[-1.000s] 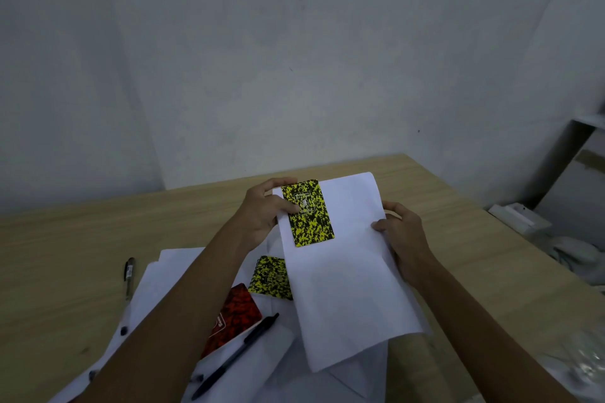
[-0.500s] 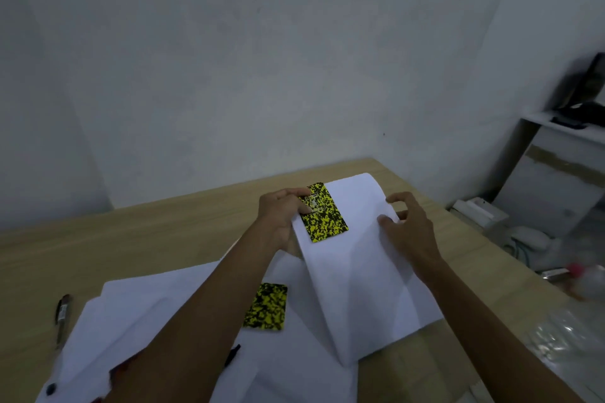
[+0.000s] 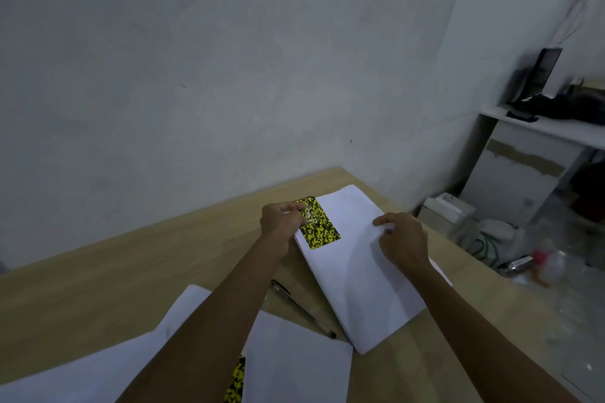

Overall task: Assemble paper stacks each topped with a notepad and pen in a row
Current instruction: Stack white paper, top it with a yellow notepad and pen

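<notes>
I see the left hand (image 3: 281, 222) pinching a yellow-and-black speckled notepad (image 3: 317, 222) onto a white paper stack (image 3: 360, 271) on the wooden table (image 3: 131, 271); the right hand (image 3: 404, 240) presses the sheets, fingers seemingly loose.

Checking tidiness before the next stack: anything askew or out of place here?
The paper stack lies skewed to the table edge, its notepad sits at a corner, and a pen lies on the table beside it, not on top.

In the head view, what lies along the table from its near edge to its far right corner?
Loose white sheets → black pen → paper stack → right hand pressing it → yellow-black notepad pinned by left hand.
</notes>
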